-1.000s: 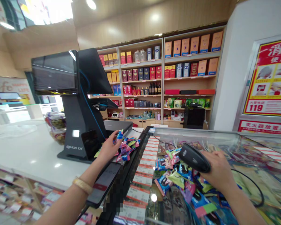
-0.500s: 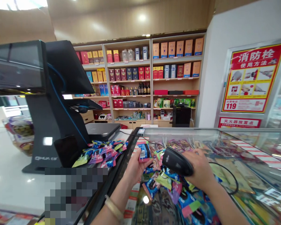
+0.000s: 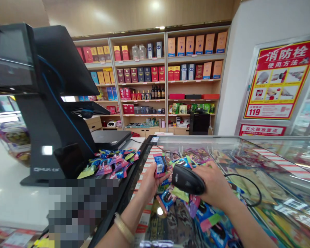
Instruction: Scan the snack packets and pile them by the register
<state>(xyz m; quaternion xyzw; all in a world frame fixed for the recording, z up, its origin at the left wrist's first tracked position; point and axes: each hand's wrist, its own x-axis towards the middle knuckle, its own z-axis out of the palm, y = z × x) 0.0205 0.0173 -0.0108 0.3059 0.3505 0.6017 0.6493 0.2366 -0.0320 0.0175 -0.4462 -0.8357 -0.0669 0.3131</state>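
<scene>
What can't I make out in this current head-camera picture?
All in the head view:
Packet in the left hand: barcode too small to read.
Grip of the scanner: hidden by the right hand.
Monitor: cut off by the left edge.
Area under pixel blocks: masked.

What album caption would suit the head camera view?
Left hand holding a small packet, right hand holding a scanner, over a glass counter.
</scene>
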